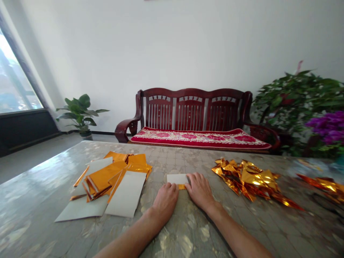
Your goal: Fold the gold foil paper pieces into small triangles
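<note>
Small paper piece (176,178) lies on the bench (172,157), straight ahead between the two hands, showing a pale upper face with a narrow orange strip along part of its near edge. Its visible long axis runs left to right, roughly parallel to the far edge of the bench; the right end is hidden under fingers. The left hand (166,197) bends over the near left edge with its fingers drawn together, and the right hand (200,188) rests on the right end, fingers side by side. Whether either hand pinches the paper or only presses on it, I cannot tell.

To the left lies a loose stack of orange foil sheets (107,175), their corners pointing several ways, with a pale sheet (126,193) slanting toward the near side. Right of the hands is a heap of crumpled-looking gold foil pieces (258,179), its pointed ends spread outward. Near the right edge, a clear plastic wrapping (309,166) sits behind more foil (326,185); its contents are too blurred to make out. On the floor beyond, a dark pot (86,136) contains a leafy plant (82,111).
</note>
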Motion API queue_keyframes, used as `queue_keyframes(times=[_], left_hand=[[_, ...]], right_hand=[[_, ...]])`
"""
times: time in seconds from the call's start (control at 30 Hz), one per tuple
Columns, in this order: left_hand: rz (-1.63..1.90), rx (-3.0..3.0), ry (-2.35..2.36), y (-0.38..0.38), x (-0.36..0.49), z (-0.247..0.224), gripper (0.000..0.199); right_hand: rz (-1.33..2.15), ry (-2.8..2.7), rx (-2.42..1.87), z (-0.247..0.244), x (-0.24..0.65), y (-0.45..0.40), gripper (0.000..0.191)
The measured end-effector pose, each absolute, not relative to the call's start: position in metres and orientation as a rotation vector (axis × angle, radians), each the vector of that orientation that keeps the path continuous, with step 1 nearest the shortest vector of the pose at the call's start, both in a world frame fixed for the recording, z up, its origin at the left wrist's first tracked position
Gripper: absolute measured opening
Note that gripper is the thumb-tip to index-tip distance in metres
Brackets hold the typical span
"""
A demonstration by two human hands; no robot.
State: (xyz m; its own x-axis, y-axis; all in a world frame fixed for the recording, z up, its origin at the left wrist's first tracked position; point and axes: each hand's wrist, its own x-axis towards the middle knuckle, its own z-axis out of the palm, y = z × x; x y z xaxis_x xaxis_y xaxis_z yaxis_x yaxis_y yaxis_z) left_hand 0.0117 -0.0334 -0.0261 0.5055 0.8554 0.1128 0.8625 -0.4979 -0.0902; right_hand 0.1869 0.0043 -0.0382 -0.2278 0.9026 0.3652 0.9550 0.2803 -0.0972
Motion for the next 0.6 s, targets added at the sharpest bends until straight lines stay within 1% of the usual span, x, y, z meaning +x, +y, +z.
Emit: queue_keyframes(times=[0.1, 0.27, 0.6], left_hand=[[-0.11, -2.593, -1.488, -0.037, 0.013, -0.026, 0.025], [-0.149, -2.583, -1.494, -0.041, 0.012, -0.026, 0.028], [-0.118, -2.585, -1.441, -0.045, 0.011, -0.025, 0.023]], right_hand=[[-0.229, -2.208, -1.669, -0.039, 0.186, 0.003, 0.037], [-0.119, -2.255, -1.658, -0.038, 0.185, 0.005, 0.047], [0.038, -2.27, -1.883, -0.031, 0.172, 0.01, 0.054]])
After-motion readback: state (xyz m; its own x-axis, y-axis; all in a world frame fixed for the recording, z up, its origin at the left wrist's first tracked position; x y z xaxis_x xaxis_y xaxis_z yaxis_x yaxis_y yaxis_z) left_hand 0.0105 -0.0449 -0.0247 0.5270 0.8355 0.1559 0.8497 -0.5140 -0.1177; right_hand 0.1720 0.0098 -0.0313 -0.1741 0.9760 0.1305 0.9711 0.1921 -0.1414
